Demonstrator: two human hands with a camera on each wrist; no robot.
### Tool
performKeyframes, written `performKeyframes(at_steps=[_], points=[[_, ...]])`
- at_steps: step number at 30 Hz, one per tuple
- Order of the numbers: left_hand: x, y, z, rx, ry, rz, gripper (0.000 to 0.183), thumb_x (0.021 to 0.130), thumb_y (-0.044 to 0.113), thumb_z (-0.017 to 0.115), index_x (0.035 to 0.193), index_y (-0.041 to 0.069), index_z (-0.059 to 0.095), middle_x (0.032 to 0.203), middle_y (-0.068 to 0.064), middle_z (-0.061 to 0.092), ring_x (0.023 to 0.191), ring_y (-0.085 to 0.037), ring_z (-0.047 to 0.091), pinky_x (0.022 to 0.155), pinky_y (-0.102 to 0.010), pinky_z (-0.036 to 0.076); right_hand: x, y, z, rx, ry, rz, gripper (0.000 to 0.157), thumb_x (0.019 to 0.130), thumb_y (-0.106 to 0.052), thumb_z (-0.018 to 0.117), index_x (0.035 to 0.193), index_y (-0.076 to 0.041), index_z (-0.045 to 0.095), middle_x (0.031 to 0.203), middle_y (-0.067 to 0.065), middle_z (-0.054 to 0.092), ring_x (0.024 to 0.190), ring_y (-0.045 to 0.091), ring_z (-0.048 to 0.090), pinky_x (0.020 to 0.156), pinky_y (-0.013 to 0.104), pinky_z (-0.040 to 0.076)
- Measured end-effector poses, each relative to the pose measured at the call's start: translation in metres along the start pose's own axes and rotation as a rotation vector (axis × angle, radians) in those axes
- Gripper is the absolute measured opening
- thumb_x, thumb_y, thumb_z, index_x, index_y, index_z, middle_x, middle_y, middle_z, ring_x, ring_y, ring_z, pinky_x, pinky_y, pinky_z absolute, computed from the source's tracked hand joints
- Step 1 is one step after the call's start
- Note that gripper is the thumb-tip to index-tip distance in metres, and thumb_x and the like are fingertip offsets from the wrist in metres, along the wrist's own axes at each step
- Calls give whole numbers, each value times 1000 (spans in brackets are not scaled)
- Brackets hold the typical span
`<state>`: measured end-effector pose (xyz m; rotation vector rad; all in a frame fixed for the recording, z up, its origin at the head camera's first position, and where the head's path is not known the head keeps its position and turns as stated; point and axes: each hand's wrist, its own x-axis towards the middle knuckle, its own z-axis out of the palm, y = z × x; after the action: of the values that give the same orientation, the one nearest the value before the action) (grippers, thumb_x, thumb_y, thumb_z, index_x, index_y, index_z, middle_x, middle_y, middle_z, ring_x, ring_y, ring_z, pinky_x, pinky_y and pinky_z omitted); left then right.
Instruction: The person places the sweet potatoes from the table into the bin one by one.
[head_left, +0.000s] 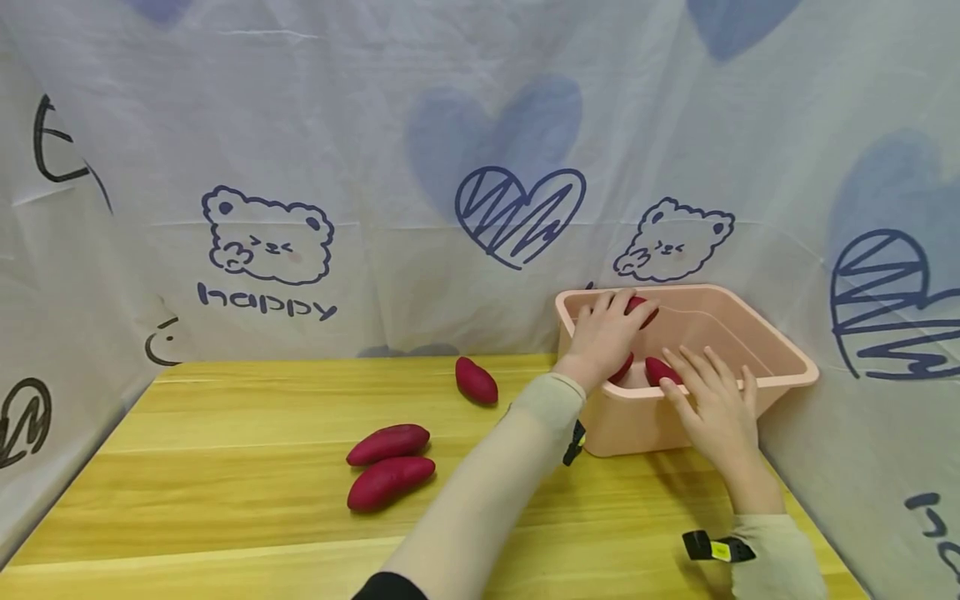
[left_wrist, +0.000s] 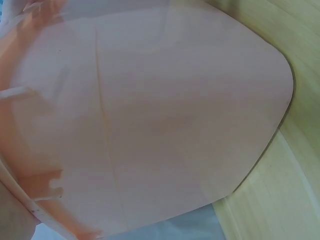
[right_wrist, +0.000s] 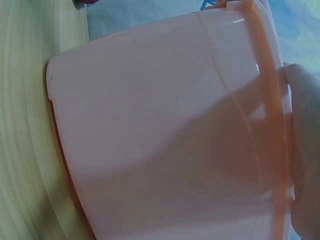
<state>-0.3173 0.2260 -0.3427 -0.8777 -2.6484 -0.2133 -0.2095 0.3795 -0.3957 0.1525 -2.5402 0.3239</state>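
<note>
My left hand (head_left: 606,333) reaches over the left rim of a pink plastic bin (head_left: 667,425), its fingers holding a dark red sweet potato (head_left: 647,312) above the inside. Two more sweet potatoes lie in the bin: one (head_left: 662,372) near the front wall, and one (head_left: 621,369) partly hidden by my left wrist. At the front rim, my right hand (head_left: 716,408) reaches over with its fingers spread and relaxed, holding nothing. Both wrist views are mostly filled by the bin's outer wall (left_wrist: 190,110), with part of the right hand (right_wrist: 306,150) along the rim.
On the wooden table (head_left: 225,500), two sweet potatoes (head_left: 388,444) lie side by side left of my left forearm. Another sweet potato (head_left: 476,382) lies farther back, left of the bin. A patterned white cloth (head_left: 397,250) hangs behind the table and along its sides.
</note>
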Motion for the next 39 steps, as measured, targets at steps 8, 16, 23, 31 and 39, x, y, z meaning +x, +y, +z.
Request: performKeyframes(at_steps=[8, 16, 23, 31, 39], points=[[-1, 0, -1, -2, -2, -15, 65, 97, 29, 58, 151, 43, 25, 158, 7, 28, 143, -17, 29, 113, -43, 36, 0, 0, 1, -1, -5, 4, 50, 101, -48, 39, 144, -23, 48, 147, 17, 47, 143, 38, 28, 114, 68, 2], [0, 0, 1, -12, 17, -20, 53, 104, 23, 43, 151, 41, 26, 157, 6, 31, 143, -17, 33, 112, -43, 38, -1, 2, 1, 8, 2, -1, 50, 101, -48, 39, 143, -22, 49, 147, 17, 47, 142, 38, 29, 113, 68, 2], [-1, 1, 0, 5, 6, -34, 51, 104, 26, 41, 151, 41, 27, 157, 6, 31, 143, -17, 32, 113, -42, 37, 0, 1, 1, 11, -2, 1, 50, 101, -47, 39, 143, -22, 48, 147, 17, 47, 142, 38, 29, 114, 68, 1], [1, 1, -1, -10, 28, -81, 47, 102, 29, 47, 147, 39, 37, 153, 8, 38, 140, -16, 36, 112, -42, 37, 0, 3, -2, -1, 4, -1, 51, 101, -49, 39, 143, -23, 48, 146, 16, 48, 142, 37, 30, 114, 67, 2], [-5, -2, 1, -3, 123, -174, 35, 98, 33, 53, 133, 34, 51, 139, 9, 51, 129, -14, 46, 103, -40, 43, 1, 3, 1, -6, 2, -2, 50, 100, -49, 40, 142, -22, 50, 146, 15, 49, 142, 37, 31, 114, 68, 3]])
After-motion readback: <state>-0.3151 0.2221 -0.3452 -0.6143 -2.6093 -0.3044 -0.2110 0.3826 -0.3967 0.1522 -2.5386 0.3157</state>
